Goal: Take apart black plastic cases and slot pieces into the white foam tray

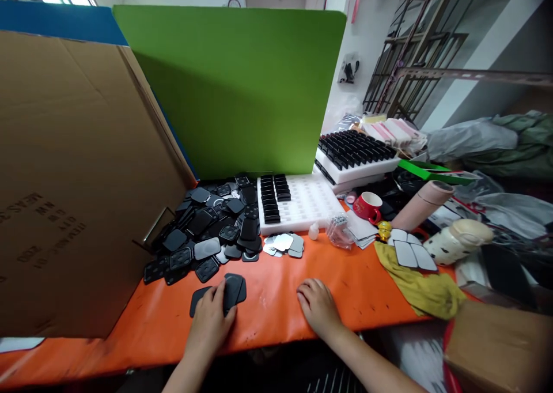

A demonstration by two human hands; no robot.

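Near the table's front edge, my left hand (211, 318) is closed over flat black rounded-square pieces (235, 287), with the dark surface of one showing between thumb and forefinger. Another black piece (199, 298) sticks out to the left of the fingers. My right hand (318, 306) rests on the orange tabletop, its fingers curled together and nothing showing in them. Beyond the left hand lies a heap of black pieces (207, 223). A small pile of silvery white plates (283, 243) lies in front of a white slotted tray (302, 208), which holds two rows of upright black pieces (268, 200).
A large cardboard box (78, 180) walls the left side, and a green panel (233, 87) stands behind. To the right are a red mug (367, 207), a pink bottle (423, 204), a yellow cloth (410, 283) and a filled tray (356, 165). Another cardboard box (496, 347) stands at lower right.
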